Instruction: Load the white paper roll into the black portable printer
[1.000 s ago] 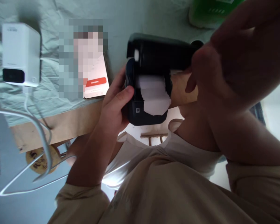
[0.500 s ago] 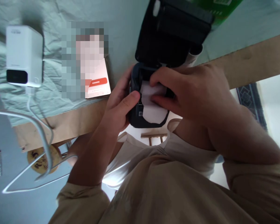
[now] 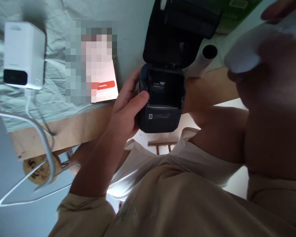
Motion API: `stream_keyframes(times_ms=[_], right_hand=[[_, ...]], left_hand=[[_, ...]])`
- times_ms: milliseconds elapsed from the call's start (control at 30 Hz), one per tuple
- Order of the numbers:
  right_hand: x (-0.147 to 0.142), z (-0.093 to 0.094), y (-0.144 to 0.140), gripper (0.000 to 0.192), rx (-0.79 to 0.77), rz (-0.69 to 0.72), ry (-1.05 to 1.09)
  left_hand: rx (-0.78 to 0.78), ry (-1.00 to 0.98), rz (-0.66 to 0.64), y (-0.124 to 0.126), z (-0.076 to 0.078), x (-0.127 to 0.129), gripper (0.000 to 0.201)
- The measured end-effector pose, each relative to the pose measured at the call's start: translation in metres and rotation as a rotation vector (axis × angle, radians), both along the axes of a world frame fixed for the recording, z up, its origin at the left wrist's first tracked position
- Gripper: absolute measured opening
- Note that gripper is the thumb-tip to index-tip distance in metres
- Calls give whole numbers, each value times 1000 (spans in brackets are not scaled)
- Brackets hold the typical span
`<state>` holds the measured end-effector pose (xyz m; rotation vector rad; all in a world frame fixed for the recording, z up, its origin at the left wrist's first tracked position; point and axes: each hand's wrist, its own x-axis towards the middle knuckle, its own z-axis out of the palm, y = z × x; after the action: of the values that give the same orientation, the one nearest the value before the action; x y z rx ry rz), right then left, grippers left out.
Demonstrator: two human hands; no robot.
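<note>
It looks like a home, with a wrinkled tablecloth (image 3: 130,23), wooden table (image 3: 74,127) and round stool (image 3: 37,174).

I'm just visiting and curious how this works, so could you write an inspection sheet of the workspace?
Surface: wrinkled green cloth, wooden edge.
Job's things: black printer, lid open; white paper, apart from it.
Clutter: lit phone, white box, green pack, tube.
Hands: left hand grips the printer; right hand holds the paper, blurred.
Cables: white cable plugged into the box; loops hang past the edge.
Surroundings: stool, below the edge.
</note>
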<state>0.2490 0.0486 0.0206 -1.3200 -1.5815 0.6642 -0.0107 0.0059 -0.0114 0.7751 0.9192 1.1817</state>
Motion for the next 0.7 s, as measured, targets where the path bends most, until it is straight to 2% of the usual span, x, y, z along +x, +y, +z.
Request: stream_keyframes(times_ms=[33,133,300,333,400,467,533,600,700], right_hand=[[7,-7,3,30,122,-44,-48],[28,-24,15,24,221,-123,-285],[52,-37,35,46,55,-158,-463],[53,-37,34,49,62,-169,-480],[46,-34,28,47,205,-183,-474],[31,-29,15,44,418,-153,-423],[11,-26,4,50,421,-60,-427],[-9,-29,-1,54,346,18,-488],[-27,-37,3,54,236,49,-579]], left_hand=[[0,12,-1,0,0,0,42],[5,21,-2,0,-1,0,44],[9,-51,-13,2,-3,3,42],[7,-53,-7,3,-3,3,42],[-5,-35,9,3,-3,3,44],[-19,-20,15,3,-4,2,47],[-16,-22,1,2,-3,1,49],[-11,-18,-17,2,-3,1,46],[-1,-18,-15,1,-1,1,38]])
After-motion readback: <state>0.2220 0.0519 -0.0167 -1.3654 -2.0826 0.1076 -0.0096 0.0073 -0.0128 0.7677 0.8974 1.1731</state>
